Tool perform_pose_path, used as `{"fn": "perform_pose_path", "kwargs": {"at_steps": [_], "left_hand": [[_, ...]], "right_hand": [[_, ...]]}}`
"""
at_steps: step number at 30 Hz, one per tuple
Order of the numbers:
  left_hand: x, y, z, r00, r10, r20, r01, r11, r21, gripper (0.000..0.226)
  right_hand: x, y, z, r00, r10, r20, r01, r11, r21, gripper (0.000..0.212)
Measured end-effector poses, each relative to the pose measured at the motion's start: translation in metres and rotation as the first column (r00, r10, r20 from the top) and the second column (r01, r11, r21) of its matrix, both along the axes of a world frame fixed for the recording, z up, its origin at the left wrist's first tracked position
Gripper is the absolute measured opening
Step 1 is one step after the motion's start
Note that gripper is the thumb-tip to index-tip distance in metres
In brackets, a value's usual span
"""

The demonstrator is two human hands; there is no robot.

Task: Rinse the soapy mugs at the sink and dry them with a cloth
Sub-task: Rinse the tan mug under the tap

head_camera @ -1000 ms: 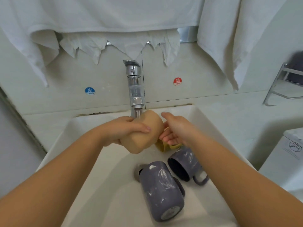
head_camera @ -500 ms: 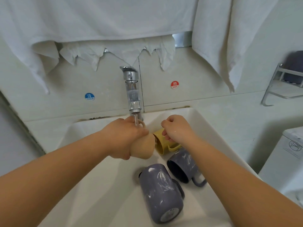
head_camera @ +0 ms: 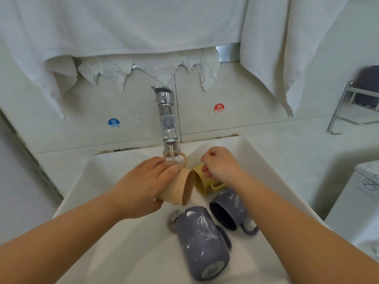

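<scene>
My left hand (head_camera: 143, 187) is wrapped around the beige mug (head_camera: 180, 187), tipped on its side under the tap (head_camera: 167, 117) with water hitting its handle. My right hand (head_camera: 221, 167) hovers just right of it, fingers curled, holding nothing I can see. Yellow mug (head_camera: 202, 181) lies behind; two soapy purple mugs (head_camera: 203, 240) lie nearer in the sink (head_camera: 106, 173).

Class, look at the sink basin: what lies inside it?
Inside the sink: two purple mugs on their sides, a yellow mug, and a drain partly covered by one purple mug.
</scene>
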State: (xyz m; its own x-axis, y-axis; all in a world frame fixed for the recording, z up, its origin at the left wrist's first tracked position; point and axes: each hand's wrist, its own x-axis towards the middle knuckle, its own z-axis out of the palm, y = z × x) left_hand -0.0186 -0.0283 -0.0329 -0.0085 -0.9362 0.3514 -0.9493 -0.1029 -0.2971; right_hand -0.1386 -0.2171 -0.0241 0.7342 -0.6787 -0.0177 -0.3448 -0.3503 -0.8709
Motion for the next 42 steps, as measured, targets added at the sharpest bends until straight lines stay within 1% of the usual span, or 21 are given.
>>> {"fn": "perform_pose_path", "kwargs": {"at_steps": [1, 2, 3, 4, 5, 6, 7, 9, 11, 13, 15, 17, 21, 24, 26, 28, 30, 33, 37, 39, 42], "left_hand": [[-0.003, 0.004, -0.002, 0.991, 0.045, -0.128, -0.049, 0.998, -0.025, 0.096], [-0.006, 0.008, -0.004, 0.951, 0.089, -0.295, -0.114, 0.991, -0.067, 0.092], [-0.008, 0.010, -0.005, 0.866, 0.138, -0.481, -0.199, 0.977, -0.080, 0.089], [-0.011, 0.012, -0.006, 0.732, 0.164, -0.661, -0.277, 0.958, -0.069, 0.087], [-0.011, 0.013, -0.009, 0.580, 0.147, -0.801, -0.324, 0.944, -0.062, 0.086], [-0.012, 0.014, -0.012, 0.442, 0.108, -0.891, -0.350, 0.935, -0.060, 0.086], [-0.014, 0.013, -0.015, 0.336, 0.077, -0.939, -0.367, 0.928, -0.056, 0.087], [-0.018, 0.008, -0.020, 0.211, 0.036, -0.977, -0.382, 0.923, -0.048, 0.084], [-0.023, 0.003, -0.022, 0.141, -0.014, -0.990, -0.399, 0.914, -0.070, 0.085], [-0.024, 0.003, -0.025, 0.088, -0.081, -0.993, -0.460, 0.881, -0.113, 0.090], [-0.023, 0.005, -0.026, 0.066, -0.093, -0.994, -0.491, 0.864, -0.113, 0.093], [-0.024, 0.007, -0.027, 0.074, -0.058, -0.996, -0.440, 0.894, -0.084, 0.093], [-0.012, 0.008, -0.021, 0.132, -0.077, -0.988, -0.483, 0.865, -0.132, 0.083], [-0.014, 0.005, -0.015, 0.170, -0.043, -0.984, -0.435, 0.893, -0.115, 0.084], [-0.020, 0.003, -0.016, 0.215, -0.015, -0.976, -0.394, 0.914, -0.101, 0.085], [-0.020, 0.003, -0.016, 0.236, -0.010, -0.972, -0.400, 0.910, -0.106, 0.087], [-0.015, 0.005, -0.015, 0.222, -0.033, -0.974, -0.456, 0.880, -0.134, 0.087], [-0.019, 0.004, -0.013, 0.206, -0.026, -0.978, -0.443, 0.889, -0.117, 0.085], [-0.029, -0.006, -0.010, 0.139, -0.079, -0.987, -0.437, 0.890, -0.132, 0.085], [-0.032, -0.010, -0.009, 0.099, -0.129, -0.987, -0.462, 0.872, -0.161, 0.082], [-0.038, -0.016, -0.008, 0.089, -0.163, -0.983, -0.465, 0.866, -0.185, 0.080]], "right_hand": [[0.000, 0.000, -0.001, 1.000, 0.004, 0.001, -0.004, 1.000, 0.002, 0.018], [0.000, 0.000, -0.001, 1.000, 0.007, 0.000, -0.007, 1.000, 0.003, 0.019], [0.000, 0.000, -0.001, 1.000, 0.011, -0.003, -0.011, 1.000, 0.001, 0.019], [0.000, 0.000, -0.002, 1.000, 0.012, -0.006, -0.012, 1.000, -0.001, 0.019], [0.001, 0.000, -0.002, 1.000, 0.010, -0.008, -0.010, 1.000, -0.001, 0.019], [0.001, 0.000, -0.002, 1.000, 0.008, -0.010, -0.008, 1.000, 0.003, 0.019], [0.002, 0.001, -0.003, 1.000, 0.007, -0.014, -0.006, 1.000, 0.006, 0.019], [0.002, 0.001, -0.003, 1.000, 0.009, -0.027, -0.009, 1.000, 0.003, 0.019], [0.001, 0.001, -0.003, 0.999, 0.014, -0.038, -0.014, 1.000, 0.003, 0.019], [0.001, 0.000, -0.004, 0.999, 0.019, -0.040, -0.019, 1.000, 0.007, 0.018], [0.001, 0.000, -0.005, 0.999, 0.016, -0.045, -0.015, 1.000, 0.009, 0.018], [0.001, -0.001, -0.005, 0.999, 0.012, -0.051, -0.012, 1.000, 0.007, 0.018], [0.001, -0.001, -0.005, 0.999, 0.014, -0.047, -0.013, 1.000, 0.017, 0.020], [0.001, -0.001, -0.005, 0.999, 0.010, -0.041, -0.009, 1.000, 0.006, 0.019], [0.002, 0.000, -0.005, 0.999, 0.017, -0.042, -0.017, 1.000, 0.000, 0.018], [0.002, 0.000, -0.005, 0.999, 0.023, -0.044, -0.023, 1.000, -0.003, 0.018], [0.002, -0.001, -0.005, 0.999, 0.019, -0.041, -0.019, 1.000, -0.004, 0.018], [0.003, 0.000, -0.005, 0.999, 0.018, -0.032, -0.019, 1.000, -0.011, 0.018], [0.002, 0.000, -0.005, 0.999, 0.017, -0.028, -0.018, 1.000, -0.023, 0.018], [0.001, 0.000, -0.004, 1.000, 0.019, -0.021, -0.019, 1.000, -0.015, 0.018], [0.000, -0.001, -0.003, 1.000, 0.014, -0.006, -0.015, 1.000, -0.008, 0.018]]}}
